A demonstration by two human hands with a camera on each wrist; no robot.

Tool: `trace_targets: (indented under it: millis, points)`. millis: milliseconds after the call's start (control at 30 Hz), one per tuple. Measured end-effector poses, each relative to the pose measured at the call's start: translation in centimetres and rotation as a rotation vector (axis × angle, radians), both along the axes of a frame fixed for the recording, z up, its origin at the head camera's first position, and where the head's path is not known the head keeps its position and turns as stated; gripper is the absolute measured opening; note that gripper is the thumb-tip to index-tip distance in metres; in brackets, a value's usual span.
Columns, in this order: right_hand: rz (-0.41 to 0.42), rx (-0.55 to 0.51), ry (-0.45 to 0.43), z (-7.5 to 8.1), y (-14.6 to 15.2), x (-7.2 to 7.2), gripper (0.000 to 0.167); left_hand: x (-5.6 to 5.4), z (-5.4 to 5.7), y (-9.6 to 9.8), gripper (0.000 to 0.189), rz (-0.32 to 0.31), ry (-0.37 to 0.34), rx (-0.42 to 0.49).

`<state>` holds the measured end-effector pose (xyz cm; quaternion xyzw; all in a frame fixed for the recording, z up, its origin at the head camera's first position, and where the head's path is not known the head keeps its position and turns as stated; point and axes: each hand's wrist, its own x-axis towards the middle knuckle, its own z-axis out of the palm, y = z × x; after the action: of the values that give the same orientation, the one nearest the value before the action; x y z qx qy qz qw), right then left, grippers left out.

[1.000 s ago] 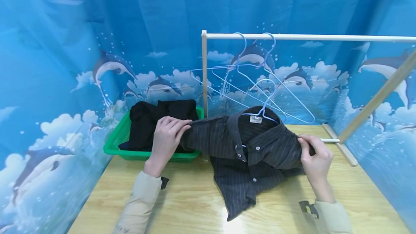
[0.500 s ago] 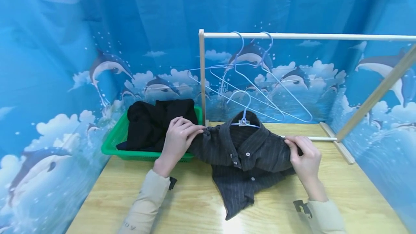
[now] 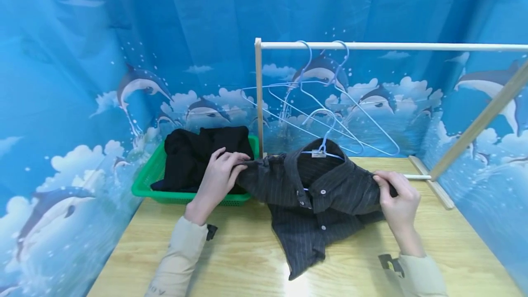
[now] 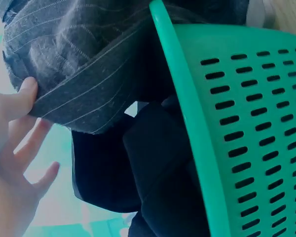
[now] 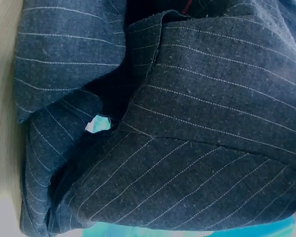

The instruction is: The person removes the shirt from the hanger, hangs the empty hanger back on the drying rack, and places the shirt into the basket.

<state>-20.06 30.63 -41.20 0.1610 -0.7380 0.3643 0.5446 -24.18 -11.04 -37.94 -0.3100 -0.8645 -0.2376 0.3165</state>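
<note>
Shirt: dark pinstriped shirt (image 3: 317,200) sat on a light blue hanger (image 3: 323,143), held up over the wooden table (image 3: 247,260), lower part crumpled and resting on the tabletop.
Left hand: left hand (image 3: 216,180) pinched the shirt's left shoulder edge, thumb and fingers curled onto the fabric; left wrist view showed the thumb (image 4: 24,94) pressed on the striped hem, other fingers spread loose below it.
Right hand: right hand (image 3: 396,198) gripped the right shoulder, fingers curled over the cloth; right wrist view was filled with striped fabric (image 5: 187,128), fingers not visible there.
Hanger hook: rose from the collar, below the rail, not on it.
Basket: green basket (image 3: 152,175) just left of the shirt, at the table's back-left, loaded with black clothes (image 3: 194,150); left hand hovered over its front edge.
Rack: wooden rack (image 3: 371,46) behind the shirt, with spare hangers (image 3: 313,90) hooked on its rail.
Backdrop: blue dolphin curtain (image 3: 123,58) all round.
</note>
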Motion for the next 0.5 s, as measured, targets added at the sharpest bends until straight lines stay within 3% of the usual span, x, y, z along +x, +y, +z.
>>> trace_targets:
  millis: [133,300,500]
  points:
    - [0.019,0.015,0.01,0.0,-0.3,0.0,0.031,0.0,0.1,0.5,0.016,-0.015,0.06,0.013]
    - [0.046,0.075,-0.008,-0.2,-1.3,0.1,0.002,0.3,0.1,2.1,0.019,-0.041,0.134,-0.011]
    - [0.048,0.13,0.004,-0.3,-2.3,0.2,0.012,0.7,-0.4,4.9,0.014,-0.106,0.191,0.085]
